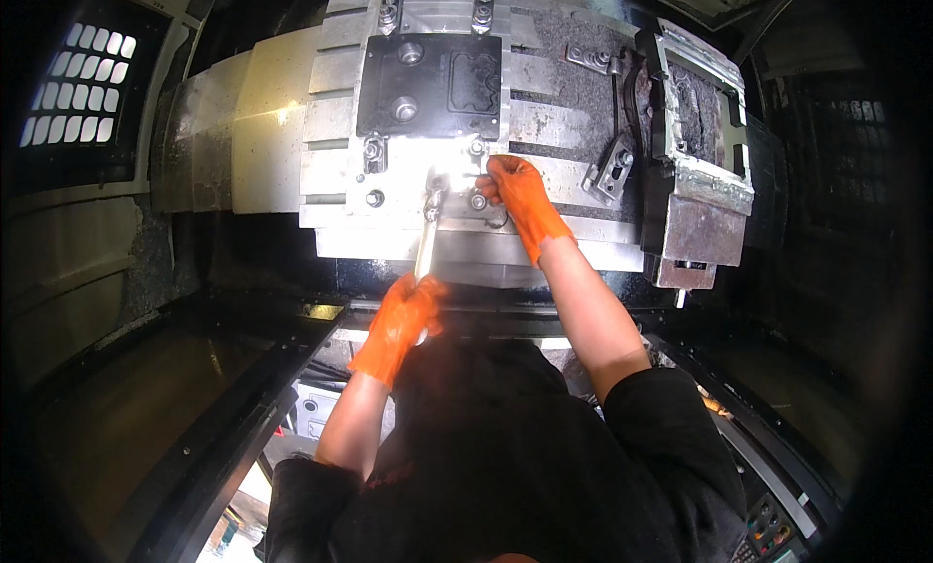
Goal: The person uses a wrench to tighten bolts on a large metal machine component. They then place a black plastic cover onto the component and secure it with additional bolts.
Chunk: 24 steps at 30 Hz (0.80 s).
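Note:
In an orange glove, my left hand [398, 322] is wrapped around the handle of a long silver wrench [428, 238]. The wrench's head reaches up to the bright front part of a fixture plate [420, 179], where glare washes out detail. My right hand [518, 189], gloved in orange too, is closed with its fingertips at the plate's right front edge, beside a bolt [477, 202] and a clamp with a nut [475, 149]. What those fingers hold, if anything, I cannot make out. Behind them lies a dark machined block [428, 85] with round holes and a shaped pocket.
The slotted machine table [554, 165] carries the plate. Bolted clamps [482, 15] stand at its far edge. To the right are metal chips [573, 38], a loose clamp [612, 170] and a vise [705, 165]. Dark enclosure walls and a slatted window [83, 82] surround it.

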Motion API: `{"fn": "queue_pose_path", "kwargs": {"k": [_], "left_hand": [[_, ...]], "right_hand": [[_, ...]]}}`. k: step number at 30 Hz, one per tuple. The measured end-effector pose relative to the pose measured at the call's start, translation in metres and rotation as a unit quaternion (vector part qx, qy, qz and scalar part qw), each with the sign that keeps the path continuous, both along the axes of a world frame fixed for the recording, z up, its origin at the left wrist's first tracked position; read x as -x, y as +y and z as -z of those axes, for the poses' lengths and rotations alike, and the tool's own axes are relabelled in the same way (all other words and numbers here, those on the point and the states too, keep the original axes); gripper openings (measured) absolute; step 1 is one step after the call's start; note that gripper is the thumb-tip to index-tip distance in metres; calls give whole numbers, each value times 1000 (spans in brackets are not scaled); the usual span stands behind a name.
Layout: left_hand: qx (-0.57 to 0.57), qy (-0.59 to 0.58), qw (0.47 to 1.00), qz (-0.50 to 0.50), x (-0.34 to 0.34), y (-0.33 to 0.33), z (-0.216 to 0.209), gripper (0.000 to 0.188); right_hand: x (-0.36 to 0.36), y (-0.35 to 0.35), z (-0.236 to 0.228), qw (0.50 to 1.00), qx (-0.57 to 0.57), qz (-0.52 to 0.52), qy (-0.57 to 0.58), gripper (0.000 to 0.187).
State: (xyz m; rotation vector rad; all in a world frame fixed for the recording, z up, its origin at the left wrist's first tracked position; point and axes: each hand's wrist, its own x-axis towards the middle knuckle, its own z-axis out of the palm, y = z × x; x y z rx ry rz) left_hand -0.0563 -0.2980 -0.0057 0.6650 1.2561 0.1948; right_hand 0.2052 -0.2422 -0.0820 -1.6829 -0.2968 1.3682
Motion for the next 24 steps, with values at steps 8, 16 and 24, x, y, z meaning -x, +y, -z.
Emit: {"fn": "queue_pose_path", "kwargs": {"k": [8, 16, 24], "left_hand": [[3, -15, 1000, -23, -1, 0, 0, 34], [12, -26, 1000, -11, -1, 1, -3, 33], [14, -30, 999, -14, -2, 8, -7, 32]], "right_hand": [[-1, -1, 7, 1000, -6, 7, 14, 30], [-1, -2, 5, 1000, -7, 13, 19, 27], [-3, -2, 15, 999, -7, 17, 27, 29]]}}
